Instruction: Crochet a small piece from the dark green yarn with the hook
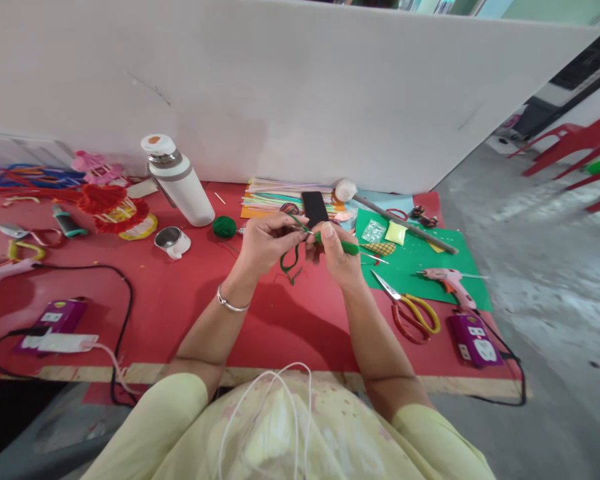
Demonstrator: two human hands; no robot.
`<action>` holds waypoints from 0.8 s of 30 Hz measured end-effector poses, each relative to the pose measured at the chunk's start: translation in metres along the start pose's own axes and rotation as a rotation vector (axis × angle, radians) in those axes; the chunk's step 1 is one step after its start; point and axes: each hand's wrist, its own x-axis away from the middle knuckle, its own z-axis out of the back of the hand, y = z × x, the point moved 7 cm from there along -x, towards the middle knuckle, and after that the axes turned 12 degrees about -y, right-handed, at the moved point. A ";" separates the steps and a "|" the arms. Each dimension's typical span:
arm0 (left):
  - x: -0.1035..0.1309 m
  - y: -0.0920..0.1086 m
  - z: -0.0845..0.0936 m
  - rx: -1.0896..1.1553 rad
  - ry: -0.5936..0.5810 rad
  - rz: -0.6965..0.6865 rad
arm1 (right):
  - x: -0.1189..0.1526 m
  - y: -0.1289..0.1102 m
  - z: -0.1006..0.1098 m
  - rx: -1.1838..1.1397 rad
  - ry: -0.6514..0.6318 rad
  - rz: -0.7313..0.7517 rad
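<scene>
My right hand [339, 257] is closed around a green-handled crochet hook [351, 248], its metal tip pointing left. My left hand [267, 243] pinches green yarn at the tip of the hook, above the red table. Below the fingers hangs a narrow dark green crocheted strip [289, 267] with a loose tail. A green yarn ball [225, 227] lies just left of my left hand. Behind my hands rests a black phone [315, 208], partly covered by them. The stitch at the hook tip is too small to make out.
Left stand a white thermos [183, 183] and a metal-lined cup [172, 242]. On the right lie scissors [410, 310], a pink glue gun [450, 280] and a purple power box [475, 341]. A black cable [125, 293] loops at the left. A white partition [280, 87] rises behind.
</scene>
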 end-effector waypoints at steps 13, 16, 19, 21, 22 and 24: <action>0.000 -0.017 -0.018 0.359 -0.082 0.191 | -0.004 0.014 0.009 -0.212 0.164 0.039; -0.001 -0.013 -0.010 0.357 -0.114 0.200 | -0.008 0.026 0.014 -0.310 0.116 -0.085; -0.001 -0.009 -0.005 0.271 -0.101 0.158 | -0.007 0.025 0.017 -0.209 0.055 -0.107; -0.001 -0.007 -0.005 0.210 -0.082 0.107 | -0.004 0.017 0.019 -0.104 0.024 -0.081; -0.001 -0.006 -0.005 0.193 -0.076 0.084 | -0.003 0.012 0.019 -0.054 0.011 -0.064; -0.002 -0.006 -0.007 0.183 -0.064 0.062 | -0.001 0.003 0.018 0.027 -0.010 -0.029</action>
